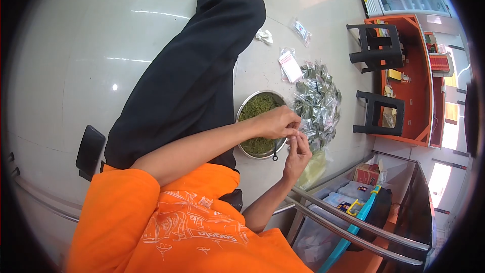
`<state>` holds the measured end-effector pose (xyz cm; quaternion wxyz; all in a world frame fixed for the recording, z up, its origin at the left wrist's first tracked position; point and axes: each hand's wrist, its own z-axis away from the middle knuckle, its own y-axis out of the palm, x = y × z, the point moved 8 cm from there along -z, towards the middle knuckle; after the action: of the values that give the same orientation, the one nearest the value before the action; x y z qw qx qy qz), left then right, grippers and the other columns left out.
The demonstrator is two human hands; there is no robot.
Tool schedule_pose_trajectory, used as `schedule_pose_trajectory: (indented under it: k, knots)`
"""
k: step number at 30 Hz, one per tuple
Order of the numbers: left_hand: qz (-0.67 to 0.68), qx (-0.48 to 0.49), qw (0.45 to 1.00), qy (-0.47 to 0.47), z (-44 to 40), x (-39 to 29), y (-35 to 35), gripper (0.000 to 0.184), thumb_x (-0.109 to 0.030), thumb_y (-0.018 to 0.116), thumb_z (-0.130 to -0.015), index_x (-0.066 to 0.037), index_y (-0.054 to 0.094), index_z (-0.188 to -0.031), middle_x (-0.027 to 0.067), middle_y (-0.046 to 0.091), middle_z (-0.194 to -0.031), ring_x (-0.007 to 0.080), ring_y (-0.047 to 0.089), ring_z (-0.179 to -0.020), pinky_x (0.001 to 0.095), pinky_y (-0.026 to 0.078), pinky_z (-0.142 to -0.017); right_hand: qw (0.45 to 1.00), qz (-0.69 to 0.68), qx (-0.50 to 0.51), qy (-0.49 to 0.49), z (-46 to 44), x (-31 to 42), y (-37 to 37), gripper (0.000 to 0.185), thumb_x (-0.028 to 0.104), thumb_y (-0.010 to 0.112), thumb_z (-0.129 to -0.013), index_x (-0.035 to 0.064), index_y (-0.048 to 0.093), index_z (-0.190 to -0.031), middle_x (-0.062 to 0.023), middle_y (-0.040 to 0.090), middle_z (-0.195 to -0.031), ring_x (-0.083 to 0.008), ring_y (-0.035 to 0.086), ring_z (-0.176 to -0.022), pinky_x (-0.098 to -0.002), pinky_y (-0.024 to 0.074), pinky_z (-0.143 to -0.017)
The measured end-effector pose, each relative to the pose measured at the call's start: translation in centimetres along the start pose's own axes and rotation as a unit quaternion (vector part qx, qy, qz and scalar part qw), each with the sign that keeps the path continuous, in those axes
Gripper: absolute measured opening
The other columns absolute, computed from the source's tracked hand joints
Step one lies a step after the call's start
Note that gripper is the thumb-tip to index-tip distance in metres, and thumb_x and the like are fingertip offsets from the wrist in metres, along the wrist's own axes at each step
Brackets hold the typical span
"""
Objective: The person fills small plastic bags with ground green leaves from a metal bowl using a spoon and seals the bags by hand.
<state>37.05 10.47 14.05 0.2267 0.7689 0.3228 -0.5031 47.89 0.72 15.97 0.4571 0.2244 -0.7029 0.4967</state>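
Observation:
My left hand (279, 123) and my right hand (296, 160) meet over the right edge of a round metal bowl (268, 157). The fingertips of both are pinched together on something too small to make out. Shredded green leaf matter (256, 106) fills the bowl, partly hidden by my left forearm. A dark handle with a looped end (275, 152) sticks out over the rim. Just right of my hands lies a heap of clear plastic packets (318, 103) with dark green contents. Below it rests a pale yellow-green plastic bag (313, 168).
On the floor beyond the bowl lie a white-labelled pack (290, 66), another clear packet (301, 32) and a crumpled white piece (264, 36). My dark-trousered leg (187, 60) stretches forward. Two dark stools (380, 114) stand before an orange shelf (422, 81). Metal rails (353, 220) run lower right.

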Motion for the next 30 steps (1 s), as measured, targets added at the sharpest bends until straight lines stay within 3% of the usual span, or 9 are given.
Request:
schedule_pose_trajectory:
  k: [7,9,12,14,15,20,23,30]
  knots:
    - [-0.022,0.028,0.999,0.029,0.0,-0.2,0.5,0.018,-0.013,0.066,-0.085,0.004,0.062,-0.082,0.0188,0.065,-0.07,0.038,0.063,-0.066,0.0438,0.049,-0.063,0.998,-0.059,-0.003,0.019,-0.2,-1.6,-0.4,0.015,0.0,0.06,-0.096,-0.0097,0.07,-0.099,-0.0067,0.064,-0.093,-0.0107,0.057,-0.08,-0.0242,0.0471,-0.07]
    - [-0.088,0.013,0.996,0.013,0.1,0.5,0.7,0.02,-0.014,0.062,-0.088,0.005,0.063,-0.084,0.0209,0.065,-0.071,0.0407,0.064,-0.07,0.0467,0.05,-0.066,0.998,-0.055,-0.011,0.018,-0.2,-1.6,-0.1,0.014,0.0,0.06,-0.096,-0.0094,0.07,-0.097,-0.0066,0.063,-0.091,-0.0111,0.057,-0.08,-0.0246,0.0473,-0.069]
    - [-0.12,0.028,0.991,-0.052,0.0,0.7,0.5,0.024,-0.017,0.057,-0.09,0.005,0.064,-0.083,0.0239,0.065,-0.072,0.043,0.064,-0.072,0.0493,0.051,-0.068,0.998,-0.016,-0.058,-0.019,-0.1,-1.1,-0.1,0.011,-0.001,0.061,-0.095,-0.007,0.07,-0.093,-0.0071,0.064,-0.086,-0.0126,0.059,-0.077,-0.0268,0.048,-0.067]
    - [-0.134,0.05,0.988,-0.056,0.0,1.0,0.9,0.026,-0.018,0.056,-0.091,0.005,0.065,-0.082,0.0249,0.065,-0.072,0.0436,0.064,-0.073,0.0495,0.051,-0.069,0.981,0.131,-0.074,-0.12,0.1,1.4,0.3,0.008,-0.001,0.063,-0.092,-0.0047,0.07,-0.092,-0.0091,0.065,-0.085,-0.0145,0.06,-0.072,-0.0293,0.0488,-0.064]
    - [-0.149,0.072,0.984,-0.06,0.1,1.2,1.3,0.028,-0.019,0.055,-0.091,0.005,0.066,-0.081,0.0258,0.065,-0.073,0.0441,0.064,-0.073,0.0498,0.052,-0.069,0.981,0.132,-0.074,-0.119,0.1,1.6,0.3,0.008,-0.001,0.063,-0.092,-0.0047,0.07,-0.092,-0.0091,0.065,-0.085,-0.0145,0.06,-0.072,-0.0293,0.0488,-0.064]
    - [-0.138,0.025,0.988,-0.06,0.0,0.8,1.7,0.028,-0.018,0.055,-0.089,0.005,0.066,-0.077,0.0267,0.064,-0.072,0.0452,0.064,-0.07,0.0506,0.052,-0.067,0.932,0.283,-0.132,-0.184,0.5,4.4,0.9,0.005,-0.001,0.064,-0.088,-0.0051,0.068,-0.089,-0.011,0.063,-0.08,-0.0192,0.06,-0.065,-0.0326,0.0484,-0.06]
    - [-0.134,-0.004,0.988,-0.074,-0.1,0.5,1.2,0.028,-0.018,0.056,-0.087,0.006,0.068,-0.076,0.0273,0.064,-0.071,0.0457,0.064,-0.07,0.0507,0.052,-0.067,0.92,0.287,-0.179,-0.197,0.5,4.2,0.9,0.006,0.0,0.066,-0.087,-0.0045,0.067,-0.084,-0.0122,0.062,-0.077,-0.0247,0.059,-0.064,-0.0351,0.048,-0.06]
    - [-0.113,-0.036,0.99,-0.081,0.0,1.2,0.5,0.024,-0.016,0.058,-0.084,0.004,0.07,-0.079,0.0278,0.064,-0.072,0.0457,0.064,-0.072,0.0493,0.053,-0.067,0.915,0.307,-0.197,-0.171,0.8,3.4,1.8,0.011,0.005,0.065,-0.089,-0.0052,0.066,-0.084,-0.0135,0.062,-0.077,-0.0269,0.06,-0.065,-0.0379,0.0475,-0.059]
